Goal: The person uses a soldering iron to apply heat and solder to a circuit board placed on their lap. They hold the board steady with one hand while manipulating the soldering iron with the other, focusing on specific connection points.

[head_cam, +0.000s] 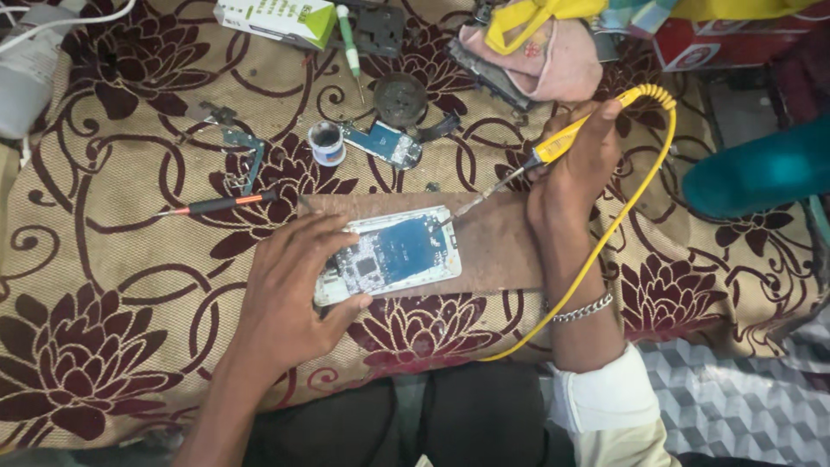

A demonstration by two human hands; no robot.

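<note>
Cloth [112, 285]: woven, matt, coarse weave, maroon flowers on tan. Board [497, 246]: brown, matt, wood-like. Phone [389, 255]: white glossy plastic frame, bare circuit board with metal shields. Iron [562, 143]: yellow plastic handle, metal tip, smooth rubbery cord. Bracelet [584, 309]: shiny metal chain.

- A beige cloth [130, 285] patterned with maroon flowers and scrolls covers the work surface.
- At centre, an opened phone [393, 253] shows a blue board in a white frame, on a brown wooden board [501, 246].
- At two o'clock, a yellow soldering iron [553, 147] trails a yellow cord.
- At ten o'clock lies a black-and-orange screwdriver [216, 204].
- At twelve o'clock, a green-and-white box [281, 19].
- At one o'clock, a pink cloth [553, 56].
</note>
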